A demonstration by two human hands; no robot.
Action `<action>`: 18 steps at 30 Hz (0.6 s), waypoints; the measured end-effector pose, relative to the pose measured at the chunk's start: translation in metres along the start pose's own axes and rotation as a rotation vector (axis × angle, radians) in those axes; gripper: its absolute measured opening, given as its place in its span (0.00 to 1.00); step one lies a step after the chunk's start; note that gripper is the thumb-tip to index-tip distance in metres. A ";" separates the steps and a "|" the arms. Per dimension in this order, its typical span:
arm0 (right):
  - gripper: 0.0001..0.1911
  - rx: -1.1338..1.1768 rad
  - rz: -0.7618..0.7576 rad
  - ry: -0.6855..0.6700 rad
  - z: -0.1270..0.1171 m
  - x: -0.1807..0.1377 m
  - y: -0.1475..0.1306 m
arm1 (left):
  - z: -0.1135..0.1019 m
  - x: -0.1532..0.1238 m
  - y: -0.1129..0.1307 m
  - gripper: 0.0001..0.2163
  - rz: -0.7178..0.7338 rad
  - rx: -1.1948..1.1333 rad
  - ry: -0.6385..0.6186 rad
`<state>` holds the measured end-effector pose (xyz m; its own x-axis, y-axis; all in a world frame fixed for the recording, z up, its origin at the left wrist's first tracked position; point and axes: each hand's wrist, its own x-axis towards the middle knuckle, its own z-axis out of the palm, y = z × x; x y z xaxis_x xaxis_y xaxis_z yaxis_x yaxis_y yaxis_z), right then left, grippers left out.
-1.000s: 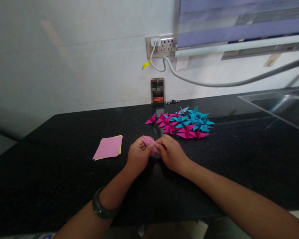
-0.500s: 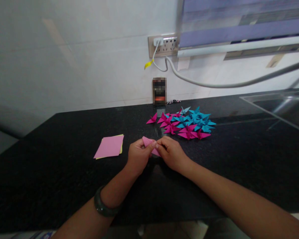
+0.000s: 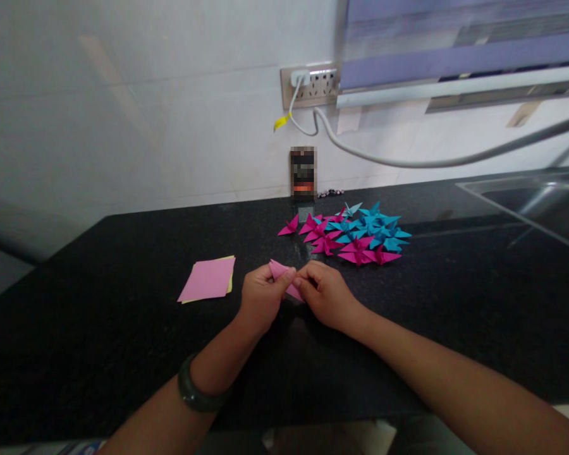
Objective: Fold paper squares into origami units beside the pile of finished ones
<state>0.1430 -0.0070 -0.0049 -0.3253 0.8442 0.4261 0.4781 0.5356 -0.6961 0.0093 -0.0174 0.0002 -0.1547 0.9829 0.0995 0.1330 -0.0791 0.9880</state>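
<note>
Both my hands pinch a small folded pink paper piece [image 3: 281, 273] just above the black countertop [image 3: 123, 354]. My left hand [image 3: 262, 300], with a dark bangle on its wrist, grips the paper's left part between thumb and fingers. Fingers of my right hand [image 3: 325, 294] are closed on the paper's right end. Most of the paper is hidden between the fingers. A small stack of flat pink and yellow paper squares [image 3: 207, 279] lies to the left of my hands. Behind my right hand sits a cluster of several folded magenta and blue paper shapes [image 3: 355, 234].
A small dark device [image 3: 303, 173] leans against the white tiled wall at the counter's back. Above it is a wall socket strip [image 3: 308, 85] with a plugged-in charger and a thick grey cable running right. A sink edge [image 3: 521, 202] shows at far right.
My hands stay in nearly the same place, with small finger shifts on the pink paper. The view has drifted slightly.
</note>
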 end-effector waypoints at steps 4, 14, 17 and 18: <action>0.11 -0.009 -0.020 -0.005 -0.001 -0.001 -0.003 | 0.000 0.001 -0.003 0.12 -0.050 -0.113 -0.065; 0.10 0.443 0.407 0.029 -0.001 0.007 0.015 | 0.001 0.007 -0.001 0.13 -0.259 -0.400 -0.166; 0.10 0.452 0.371 0.017 -0.001 0.006 0.014 | 0.001 0.007 -0.005 0.10 -0.253 -0.341 -0.138; 0.10 0.425 0.338 0.017 -0.001 0.006 0.014 | 0.001 0.007 -0.006 0.10 -0.247 -0.321 -0.124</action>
<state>0.1485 0.0054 -0.0114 -0.1955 0.9700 0.1448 0.1803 0.1807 -0.9669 0.0088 -0.0101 -0.0049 -0.0224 0.9898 -0.1407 -0.2076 0.1331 0.9691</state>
